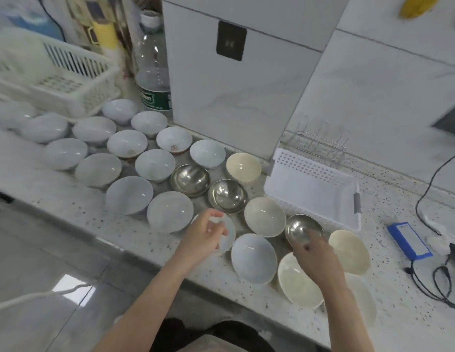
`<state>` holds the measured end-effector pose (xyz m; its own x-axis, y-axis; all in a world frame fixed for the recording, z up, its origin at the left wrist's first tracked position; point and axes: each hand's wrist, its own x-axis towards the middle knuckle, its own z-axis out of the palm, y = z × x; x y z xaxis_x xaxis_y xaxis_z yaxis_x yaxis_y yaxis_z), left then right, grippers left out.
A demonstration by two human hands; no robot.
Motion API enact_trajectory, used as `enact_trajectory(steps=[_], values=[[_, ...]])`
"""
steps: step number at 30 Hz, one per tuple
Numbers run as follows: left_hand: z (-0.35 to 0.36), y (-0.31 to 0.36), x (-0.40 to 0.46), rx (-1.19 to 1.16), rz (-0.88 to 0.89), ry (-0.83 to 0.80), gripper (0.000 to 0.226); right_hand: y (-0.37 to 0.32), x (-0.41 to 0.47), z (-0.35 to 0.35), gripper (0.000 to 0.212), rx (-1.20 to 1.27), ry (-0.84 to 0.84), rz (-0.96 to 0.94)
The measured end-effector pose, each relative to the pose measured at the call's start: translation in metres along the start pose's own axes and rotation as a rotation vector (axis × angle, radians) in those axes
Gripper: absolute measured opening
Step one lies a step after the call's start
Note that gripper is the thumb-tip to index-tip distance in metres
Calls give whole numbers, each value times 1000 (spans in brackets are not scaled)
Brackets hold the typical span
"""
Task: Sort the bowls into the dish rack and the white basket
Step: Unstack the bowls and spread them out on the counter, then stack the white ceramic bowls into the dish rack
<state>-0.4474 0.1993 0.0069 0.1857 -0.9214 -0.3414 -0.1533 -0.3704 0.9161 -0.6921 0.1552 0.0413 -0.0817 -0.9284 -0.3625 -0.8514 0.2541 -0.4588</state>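
Several white, cream and steel bowls stand on the speckled counter (69,207). My left hand (205,236) holds a small white bowl (227,232) near the front edge, fingers curled over its rim. My right hand (314,257) reaches into a steel bowl (301,228) and grips its near rim. The white basket (310,189) lies empty just behind that bowl, at the right. A wire dish rack (315,143) stands behind the basket against the wall. Two more steel bowls (190,179) (227,195) sit mid-counter.
A second white slatted basket (69,72) sits far left, with a clear water bottle (152,72) beside it. A white box (241,72) stands at the back. A blue pack (409,240) and black cables (429,275) lie at the right.
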Motion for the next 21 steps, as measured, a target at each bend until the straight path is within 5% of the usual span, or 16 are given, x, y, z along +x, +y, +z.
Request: enact_trajectory(steps=[8,21], values=[[-187,-50,-13,9,-75,156,10,-172,-32,117,52,25,-197,-304],[-400,-100,-26,153,-203,134,17,-369,-79,266,33,119,-563,-361]])
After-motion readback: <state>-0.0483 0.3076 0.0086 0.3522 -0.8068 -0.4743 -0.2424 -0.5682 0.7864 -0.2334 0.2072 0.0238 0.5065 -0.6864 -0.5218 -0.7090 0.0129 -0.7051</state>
